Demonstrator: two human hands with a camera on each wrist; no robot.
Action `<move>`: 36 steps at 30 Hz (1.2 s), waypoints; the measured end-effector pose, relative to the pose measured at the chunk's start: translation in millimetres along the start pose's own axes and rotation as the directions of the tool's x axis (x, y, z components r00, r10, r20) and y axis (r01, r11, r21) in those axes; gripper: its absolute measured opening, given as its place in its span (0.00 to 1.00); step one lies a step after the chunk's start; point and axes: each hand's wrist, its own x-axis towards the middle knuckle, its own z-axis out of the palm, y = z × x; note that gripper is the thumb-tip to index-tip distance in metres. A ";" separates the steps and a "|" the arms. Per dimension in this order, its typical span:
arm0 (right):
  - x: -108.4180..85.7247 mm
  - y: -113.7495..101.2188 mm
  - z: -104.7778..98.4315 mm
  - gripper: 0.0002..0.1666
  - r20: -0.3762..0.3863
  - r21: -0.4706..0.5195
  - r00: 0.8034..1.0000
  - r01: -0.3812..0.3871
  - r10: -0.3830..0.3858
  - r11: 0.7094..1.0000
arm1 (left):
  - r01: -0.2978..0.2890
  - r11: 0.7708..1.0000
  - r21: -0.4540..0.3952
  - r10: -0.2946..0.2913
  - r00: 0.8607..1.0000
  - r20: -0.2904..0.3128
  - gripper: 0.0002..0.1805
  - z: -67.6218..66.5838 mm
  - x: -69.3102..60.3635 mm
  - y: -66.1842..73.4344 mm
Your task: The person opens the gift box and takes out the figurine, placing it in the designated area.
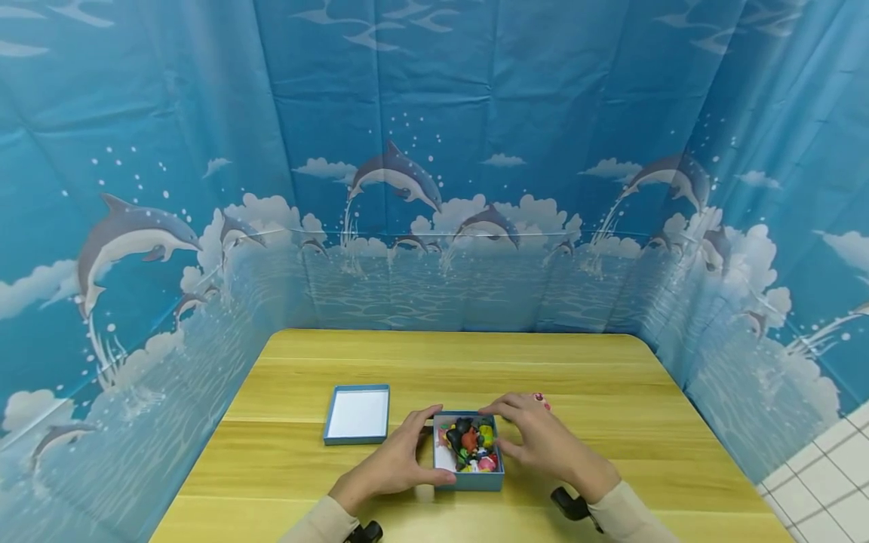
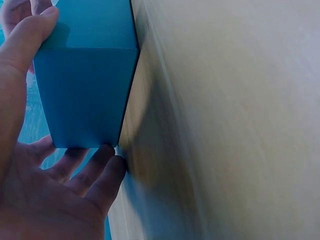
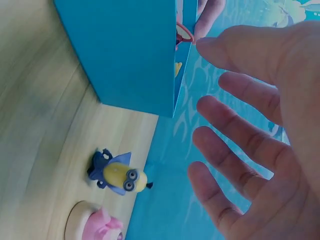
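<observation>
A small blue box (image 1: 478, 482) with a white inside stands open at the front middle of the table. Mixed toy figures (image 1: 470, 441) in black, red, yellow, green and pink fill it. My left hand (image 1: 400, 456) grips the box from the left, thumb on the near side and fingertips on the far side, plain in the left wrist view. Over the right rim reaches my right hand (image 1: 539, 437); in the right wrist view its fingers are spread and hold nothing. The thumb is close to a red and white piece (image 3: 184, 34) at the rim; contact I cannot tell.
Left of the box lies a blue lid (image 1: 358, 415), white inside up. Beyond my right hand shows a pink and red item (image 1: 541, 400). In the right wrist view a yellow and blue minion figure (image 3: 125, 175) and a pink figure (image 3: 102, 225) are beside the box. A dolphin-print curtain surrounds the table.
</observation>
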 end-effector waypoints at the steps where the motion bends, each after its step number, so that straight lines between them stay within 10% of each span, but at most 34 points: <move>1: 0.9 -1.1 0.5 0.28 -0.002 -0.007 1.000 0.009 -0.009 1.000 | -0.002 1.000 -0.001 0.002 1.000 0.001 0.67 0.0 -0.2 -0.2; 36: 28.1 -11.7 12.2 0.19 0.188 0.030 0.982 -0.009 0.004 0.999 | -0.010 1.000 0.008 0.010 1.000 -0.002 0.66 0.9 2.0 -2.8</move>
